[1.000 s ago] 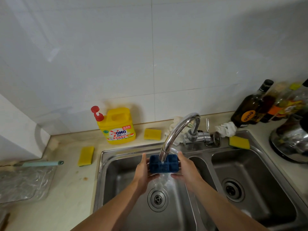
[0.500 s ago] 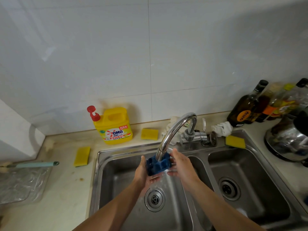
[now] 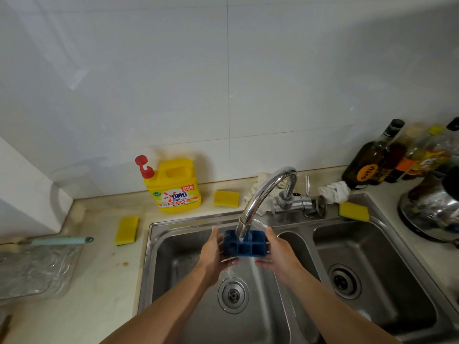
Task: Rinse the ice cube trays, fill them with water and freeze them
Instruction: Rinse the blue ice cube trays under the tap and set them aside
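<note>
Right now I hold the blue ice cube tray (image 3: 244,244) under the faucet (image 3: 263,194), left hand (image 3: 213,254) and right hand (image 3: 278,254) clamped on its short ends, long axis running hand to hand, cells upward over the left sink basin (image 3: 173,256).

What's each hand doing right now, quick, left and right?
Left hand: closed on the left end of the blue ice cube tray, under the running faucet.
Right hand: closed on the tray's right end.
</note>
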Available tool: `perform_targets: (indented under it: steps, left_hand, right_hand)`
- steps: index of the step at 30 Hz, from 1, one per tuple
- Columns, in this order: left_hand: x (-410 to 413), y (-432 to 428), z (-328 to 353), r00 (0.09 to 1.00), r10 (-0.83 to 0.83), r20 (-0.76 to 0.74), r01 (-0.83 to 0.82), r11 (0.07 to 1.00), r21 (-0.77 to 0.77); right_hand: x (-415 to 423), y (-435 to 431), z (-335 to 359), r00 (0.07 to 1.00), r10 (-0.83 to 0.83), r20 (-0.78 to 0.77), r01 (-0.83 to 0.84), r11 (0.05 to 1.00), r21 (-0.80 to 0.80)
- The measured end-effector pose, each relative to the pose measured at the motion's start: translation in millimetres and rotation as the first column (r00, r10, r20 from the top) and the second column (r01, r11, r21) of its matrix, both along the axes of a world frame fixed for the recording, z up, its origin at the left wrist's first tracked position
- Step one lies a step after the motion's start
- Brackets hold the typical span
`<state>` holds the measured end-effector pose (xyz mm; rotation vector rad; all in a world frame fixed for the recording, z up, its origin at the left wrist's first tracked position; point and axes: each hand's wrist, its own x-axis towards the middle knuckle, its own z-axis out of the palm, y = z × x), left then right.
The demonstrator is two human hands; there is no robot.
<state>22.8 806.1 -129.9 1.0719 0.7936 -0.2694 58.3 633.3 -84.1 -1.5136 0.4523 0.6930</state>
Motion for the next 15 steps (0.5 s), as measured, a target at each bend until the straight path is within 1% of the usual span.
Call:
perform_targets:
  steps: [4,9,13,15]
  left_hand:
    - [2.4,3.4,12.6,0.994,-0.078,0.079,0.063,0.983,0.170]
    - [0.5,6.6,22.7,0.978,-0.092,0.188,0.031,0.952,0.305]
    - [-6.7,10.4,15.6,0.963,-0.108,0.245,0.013,0.934,0.358]
    - [-8.6,12.8,11.0,0.966,-0.118,0.229,0.031,0.936,0.350]
  right_hand:
    - [2.4,5.4,-8.0,0.998,0.011,-0.055,-0.009,0.999,0.044]
    - [3.9,14.8,-8.9,0.997,0.009,-0.076,0.000,0.993,0.116]
    - [3.8,18.1,-8.3,1.000,0.012,-0.021,-0.010,0.995,0.100]
    - [5.3,18.0,-6.9,1.000,0.023,0.015,-0.024,0.998,0.063]
